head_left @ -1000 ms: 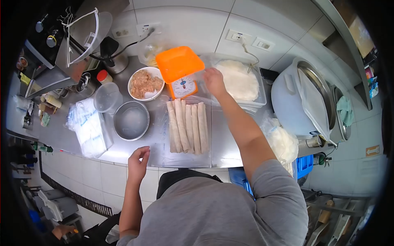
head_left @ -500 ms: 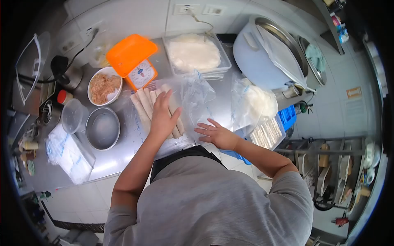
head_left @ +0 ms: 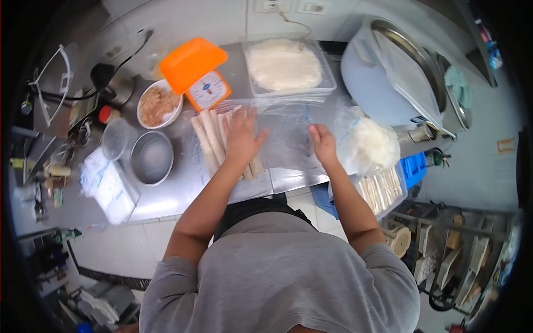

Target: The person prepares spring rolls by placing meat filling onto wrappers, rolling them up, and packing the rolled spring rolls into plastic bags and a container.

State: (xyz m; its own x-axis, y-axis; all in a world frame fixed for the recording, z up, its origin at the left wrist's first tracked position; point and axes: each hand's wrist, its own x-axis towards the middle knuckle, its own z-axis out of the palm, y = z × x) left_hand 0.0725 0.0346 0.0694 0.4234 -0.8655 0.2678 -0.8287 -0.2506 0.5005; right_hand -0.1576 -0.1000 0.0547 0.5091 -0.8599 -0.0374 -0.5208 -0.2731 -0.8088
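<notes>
Several long, pale spring rolls (head_left: 207, 139) lie side by side on clear plastic on the steel counter. My left hand (head_left: 242, 139) rests flat across them with its fingers stretched out, hiding part of the rolls. To the right, my right hand (head_left: 323, 145) is closed at the edge of a clear plastic bag (head_left: 286, 130), which lies spread out between my two hands. Just beyond my right hand sits a stack of white wrappers (head_left: 373, 143) in a plastic bag. Below it, a tub (head_left: 381, 191) holds rows of more rolls.
Behind the rolls stand an orange scale (head_left: 208, 90) and a clear tray (head_left: 288, 66) of white wrappers. A bowl of pinkish filling (head_left: 159, 104), a metal bowl (head_left: 151, 158) and folded plastic bags (head_left: 114, 191) are at left. A large whitish container (head_left: 383, 77) stands back right.
My right hand has moved up and to the right, closing on the plastic. The crumpled bag now lies flatter and wider. My left hand remains on the rolls, and the view has shifted slightly.
</notes>
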